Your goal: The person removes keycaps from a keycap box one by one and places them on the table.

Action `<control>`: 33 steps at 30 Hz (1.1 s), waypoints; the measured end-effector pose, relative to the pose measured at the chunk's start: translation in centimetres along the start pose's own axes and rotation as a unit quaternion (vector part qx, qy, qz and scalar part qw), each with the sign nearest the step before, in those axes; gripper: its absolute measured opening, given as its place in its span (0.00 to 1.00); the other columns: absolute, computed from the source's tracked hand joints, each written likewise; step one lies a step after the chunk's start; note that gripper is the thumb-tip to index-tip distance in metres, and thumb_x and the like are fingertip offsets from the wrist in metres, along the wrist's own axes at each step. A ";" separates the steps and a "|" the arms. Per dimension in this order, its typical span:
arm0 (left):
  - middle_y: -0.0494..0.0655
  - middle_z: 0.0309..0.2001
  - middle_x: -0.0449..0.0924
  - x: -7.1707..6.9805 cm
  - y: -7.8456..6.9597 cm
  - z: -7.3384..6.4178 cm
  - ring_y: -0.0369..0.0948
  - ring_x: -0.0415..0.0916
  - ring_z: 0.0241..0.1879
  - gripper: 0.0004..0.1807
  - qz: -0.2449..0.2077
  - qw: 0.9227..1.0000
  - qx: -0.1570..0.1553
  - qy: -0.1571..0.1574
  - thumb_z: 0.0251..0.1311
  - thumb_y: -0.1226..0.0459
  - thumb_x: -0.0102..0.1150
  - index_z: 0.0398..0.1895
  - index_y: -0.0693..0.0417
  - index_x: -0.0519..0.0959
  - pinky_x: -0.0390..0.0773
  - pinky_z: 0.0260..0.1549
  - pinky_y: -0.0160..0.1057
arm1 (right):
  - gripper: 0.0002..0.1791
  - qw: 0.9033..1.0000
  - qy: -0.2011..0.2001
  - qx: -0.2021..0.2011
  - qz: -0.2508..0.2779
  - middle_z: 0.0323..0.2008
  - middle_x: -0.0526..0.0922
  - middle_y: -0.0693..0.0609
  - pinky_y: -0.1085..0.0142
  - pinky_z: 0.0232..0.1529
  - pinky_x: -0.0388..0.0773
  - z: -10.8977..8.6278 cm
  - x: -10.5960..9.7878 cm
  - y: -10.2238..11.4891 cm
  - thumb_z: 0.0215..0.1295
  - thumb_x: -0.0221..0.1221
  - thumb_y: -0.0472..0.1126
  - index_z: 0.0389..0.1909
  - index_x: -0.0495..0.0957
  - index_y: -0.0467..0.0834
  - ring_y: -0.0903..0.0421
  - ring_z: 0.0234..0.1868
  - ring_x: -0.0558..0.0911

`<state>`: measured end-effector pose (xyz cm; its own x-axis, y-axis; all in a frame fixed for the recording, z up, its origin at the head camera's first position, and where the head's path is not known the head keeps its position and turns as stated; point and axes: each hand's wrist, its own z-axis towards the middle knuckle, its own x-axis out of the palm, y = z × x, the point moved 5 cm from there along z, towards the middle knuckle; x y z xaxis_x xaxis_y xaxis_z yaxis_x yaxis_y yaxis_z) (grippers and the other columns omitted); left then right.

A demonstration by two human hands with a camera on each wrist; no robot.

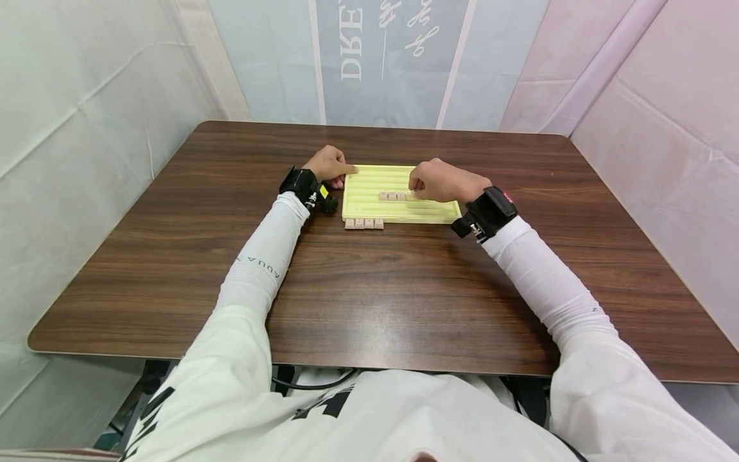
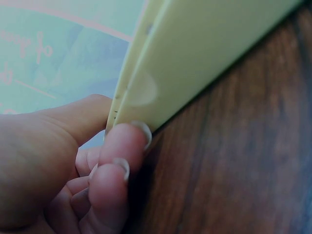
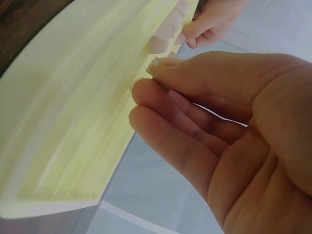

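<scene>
Right hand point(image 1: 444, 180) pinched a small hard-edged tile point(image 3: 152, 68) over the ridged, smooth yellow tray point(image 1: 375, 210), whose far-left corner the left hand point(image 1: 329, 165) gripped. Such a slight fingertip hold risked the tile slipping or clipping the three blocks point(image 1: 392, 196) on the tray; a tug there could have jostled the four blocky pieces point(image 1: 364, 224) by its near edge, on the wood-grained surface point(image 1: 404, 289).
</scene>
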<state>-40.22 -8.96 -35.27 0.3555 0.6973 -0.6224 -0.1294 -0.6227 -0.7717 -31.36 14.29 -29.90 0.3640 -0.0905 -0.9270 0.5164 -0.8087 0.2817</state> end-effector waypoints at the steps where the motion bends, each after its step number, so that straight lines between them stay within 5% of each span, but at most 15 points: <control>1: 0.41 0.15 0.74 0.0 0.0 0.0 0.34 0.74 0.13 0.15 0.001 1.000 0.000 0.000 0.64 0.55 0.60 0.28 0.57 0.73 0.79 0.19 0.32 | 0.15 1.000 -0.001 0.001 0.001 0.52 0.79 0.40 0.56 0.56 0.75 -0.1 -0.1 0.0 0.71 0.53 0.37 0.55 0.76 0.37 0.45 0.55 0.78; 33: 0.40 0.15 0.74 0.0 0.2 0.3 0.33 0.74 0.13 0.16 -0.002 1.000 -0.001 -0.001 0.64 0.55 0.60 0.28 0.58 0.73 0.80 0.19 0.32 | 0.14 1.000 -0.020 0.001 -0.022 0.50 0.80 0.45 0.57 0.54 0.76 -2.1 -3.3 1.1 0.71 0.51 0.40 0.53 0.76 0.40 0.49 0.53 0.78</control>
<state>-40.51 -8.98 -35.43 0.3545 0.7007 -0.6191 -0.1262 -0.6202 -0.7742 -30.40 14.95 -26.02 0.3103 -0.0773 -0.9475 0.5295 -0.8138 0.2397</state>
